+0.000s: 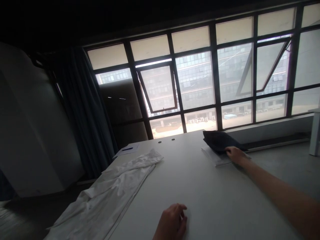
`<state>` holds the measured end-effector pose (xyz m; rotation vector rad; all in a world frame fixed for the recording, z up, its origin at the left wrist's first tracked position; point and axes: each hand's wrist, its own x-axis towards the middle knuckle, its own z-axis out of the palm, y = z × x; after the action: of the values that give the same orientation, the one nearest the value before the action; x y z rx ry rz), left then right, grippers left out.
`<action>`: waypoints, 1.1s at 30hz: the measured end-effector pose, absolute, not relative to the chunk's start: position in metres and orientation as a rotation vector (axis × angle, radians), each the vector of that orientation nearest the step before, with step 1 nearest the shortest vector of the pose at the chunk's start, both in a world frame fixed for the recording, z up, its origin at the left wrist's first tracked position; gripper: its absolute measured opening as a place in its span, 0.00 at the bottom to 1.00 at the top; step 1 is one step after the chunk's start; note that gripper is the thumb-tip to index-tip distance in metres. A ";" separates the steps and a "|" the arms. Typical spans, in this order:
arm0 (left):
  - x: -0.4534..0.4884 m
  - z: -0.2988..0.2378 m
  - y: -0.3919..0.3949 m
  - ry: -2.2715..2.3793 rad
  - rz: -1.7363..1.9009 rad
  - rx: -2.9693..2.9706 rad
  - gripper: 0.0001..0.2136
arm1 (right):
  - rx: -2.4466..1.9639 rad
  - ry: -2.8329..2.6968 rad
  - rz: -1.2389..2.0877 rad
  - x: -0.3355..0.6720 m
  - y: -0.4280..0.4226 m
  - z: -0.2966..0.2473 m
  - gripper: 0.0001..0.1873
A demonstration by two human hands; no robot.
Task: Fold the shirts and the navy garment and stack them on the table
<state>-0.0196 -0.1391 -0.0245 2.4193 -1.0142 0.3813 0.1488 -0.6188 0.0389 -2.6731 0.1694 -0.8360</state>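
Note:
My right hand (236,155) is stretched far out over the right edge of the table. Its fingers are closed on the near edge of a dark folded cloth (220,140). Under the dark cloth lies a flat white folded piece (218,158); I cannot tell whether it is cloth or paper. Close to me, my left hand (172,220) hovers over or rests on the white table (192,180), its fingers loosely bent, thumb apart, nothing in them. A crumpled white cloth (110,200) is spread along the table's left side.
Paper sheets (128,150) with a dark pen (127,148) lie at the far left corner. Two round cable holes (166,140) sit near the table's far edge. Beyond are windows (195,80), some tilted out, and a blue curtain (82,113). A white post (315,133) stands at right.

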 end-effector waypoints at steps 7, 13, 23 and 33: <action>-0.019 -0.024 -0.141 -1.002 0.352 2.447 0.17 | -2.852 0.371 -0.655 0.135 -0.590 -0.060 0.19; -0.020 -0.023 -0.141 -1.019 0.366 2.444 0.15 | -2.978 0.183 -0.664 0.149 -0.600 -0.057 0.22; -0.014 -0.026 -0.143 -1.004 0.328 2.470 0.14 | -3.008 0.025 -0.637 0.166 -0.610 -0.057 0.26; -0.015 -0.025 -0.143 -0.997 0.306 2.464 0.16 | -2.894 -0.220 -0.822 0.146 -0.606 -0.065 0.28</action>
<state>-0.0155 -0.1434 -0.0251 2.4641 -0.9971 0.3055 0.1458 -0.6064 -0.0651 -2.8941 -0.2201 -0.8218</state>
